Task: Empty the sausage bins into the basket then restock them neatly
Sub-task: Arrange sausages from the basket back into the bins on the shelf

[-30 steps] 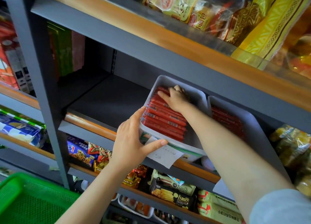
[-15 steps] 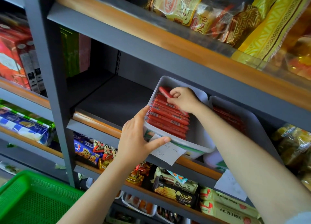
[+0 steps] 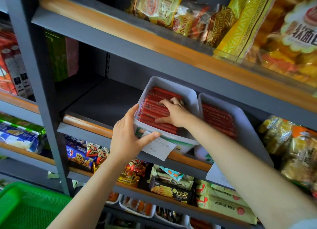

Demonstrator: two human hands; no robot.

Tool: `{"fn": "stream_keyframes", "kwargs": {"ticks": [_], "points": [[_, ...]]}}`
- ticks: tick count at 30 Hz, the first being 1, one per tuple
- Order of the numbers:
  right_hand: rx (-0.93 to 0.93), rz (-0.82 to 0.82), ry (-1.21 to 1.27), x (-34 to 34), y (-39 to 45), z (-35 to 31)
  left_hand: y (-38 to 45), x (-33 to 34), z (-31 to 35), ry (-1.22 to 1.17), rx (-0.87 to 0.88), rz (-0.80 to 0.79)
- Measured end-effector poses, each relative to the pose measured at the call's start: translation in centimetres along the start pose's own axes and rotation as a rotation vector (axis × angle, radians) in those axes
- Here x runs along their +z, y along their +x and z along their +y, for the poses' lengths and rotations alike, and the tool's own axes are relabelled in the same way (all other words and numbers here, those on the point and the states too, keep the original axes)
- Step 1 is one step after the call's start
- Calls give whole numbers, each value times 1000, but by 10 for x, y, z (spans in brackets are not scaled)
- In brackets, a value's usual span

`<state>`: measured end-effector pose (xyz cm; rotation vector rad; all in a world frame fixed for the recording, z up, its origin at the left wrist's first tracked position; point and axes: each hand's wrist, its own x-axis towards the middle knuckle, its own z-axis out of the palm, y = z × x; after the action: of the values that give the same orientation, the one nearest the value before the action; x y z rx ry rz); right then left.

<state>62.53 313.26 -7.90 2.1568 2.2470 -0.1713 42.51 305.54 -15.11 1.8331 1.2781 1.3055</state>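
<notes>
Where the grey shelving crosses the middle of the frame, a white bin [image 3: 169, 91] sits tipped forward on the shelf edge, packed with red sausages [image 3: 154, 108] lying side by side in neat rows. Just to its right, touching it along one wall, a second white bin [image 3: 243, 115] holds more red sausages [image 3: 217, 118], though its far end is lost behind the forearm and the shelf above. The right hand [image 3: 173, 113] lies on top of the sausages in the first bin, fingers spread and bent over the rows with the thumb out toward the lower left; whether it is actually pinching any stick or only pressing on them is hard to tell from this angle. The left hand [image 3: 130, 134] grips the front left corner of that bin, fingers up along the side wall and the thumb pressed across the front, just above a handwritten paper label [image 3: 159, 149] that hangs from the bin's front. At the lower left corner of the frame, well apart from the bins, shows the rim of a green mesh basket [image 3: 22, 206]. Below the bins, a lower shelf carries snack packs, among them dark Franzzi boxes [image 3: 171, 189] and yellow-green packets [image 3: 221, 203]. Along the top of the frame, a wood-edged shelf [image 3: 154, 39] holds yellow bread bags [image 3: 240, 22], and at the right edge lie clear bags of yellowish snacks [image 3: 281, 139].
</notes>
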Motion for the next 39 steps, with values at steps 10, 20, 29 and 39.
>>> {"fn": "stream_keyframes", "kwargs": {"ticks": [10,20,29,39], "points": [[81,-214,-186,1,-10,-16,-1,-3,3,18,-11,12],[-20,-28,216,-36,-39,20,-14,0,16,331,243,152],[191,35,364,-37,-124,144,-36,95,89,460,723,-63],[275,-276,-23,-17,-116,188,-42,129,79,618,682,42]]}}
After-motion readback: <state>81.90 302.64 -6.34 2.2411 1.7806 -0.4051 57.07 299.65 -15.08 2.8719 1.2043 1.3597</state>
